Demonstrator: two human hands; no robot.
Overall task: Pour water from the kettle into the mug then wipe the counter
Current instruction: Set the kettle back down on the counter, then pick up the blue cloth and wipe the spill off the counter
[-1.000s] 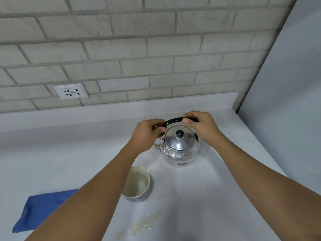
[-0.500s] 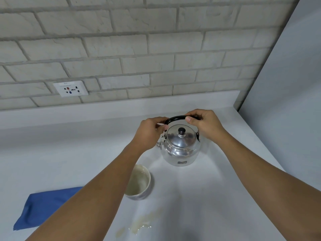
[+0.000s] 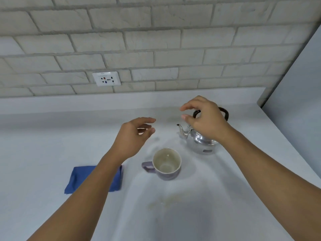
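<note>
Pale grey table (image 3: 52,145), brick wall behind with a socket (image 3: 106,78); a plain panel closes the right side. Kettle (image 3: 199,141) stands at two o'clock from the mug (image 3: 166,163), apart from it. My right hand (image 3: 205,119) hovers over the kettle, fingers apart. My left hand (image 3: 133,134) is loosely spread, empty. Blue cloth (image 3: 78,178) lies at nine o'clock. A faint stain (image 3: 165,202) marks the table at six o'clock.

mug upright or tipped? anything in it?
Upright: the mug stands on the counter, mouth up, handle to the left. Its pale inside shows to the bottom; whether it holds water, cannot tell.
</note>
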